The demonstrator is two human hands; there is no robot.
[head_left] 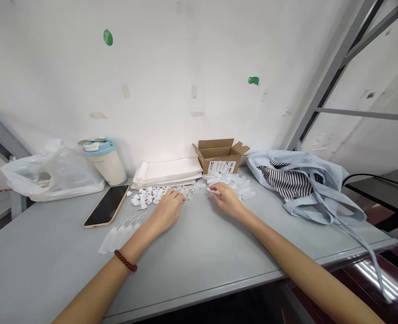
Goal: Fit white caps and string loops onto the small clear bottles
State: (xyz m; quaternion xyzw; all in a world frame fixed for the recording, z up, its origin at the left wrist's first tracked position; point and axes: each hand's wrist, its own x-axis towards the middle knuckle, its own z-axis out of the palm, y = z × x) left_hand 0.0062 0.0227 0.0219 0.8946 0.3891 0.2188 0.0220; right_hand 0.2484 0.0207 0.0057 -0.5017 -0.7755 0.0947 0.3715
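My left hand point(168, 208) is over the near edge of a pile of thin white cords point(189, 188), fingers curled down; what lies under its fingertips is hidden. Beside it on the left is a heap of small white plastic caps point(145, 196). At the near-left edge of a mound of translucent plastic pieces point(241, 184), my right hand point(226, 198) has its thumb and fingers closed around a small translucent piece. Several long translucent pieces with cords attached point(119, 236) lie in a row left of my left forearm.
A phone point(107, 206), a lidded cup point(107, 164) and a plastic bag point(53, 173) stand at left. White envelopes point(167, 172) and an open cardboard box point(219, 157) are against the wall. A light blue cloth bag point(323, 166) lies at right, its strap hanging over the table edge.
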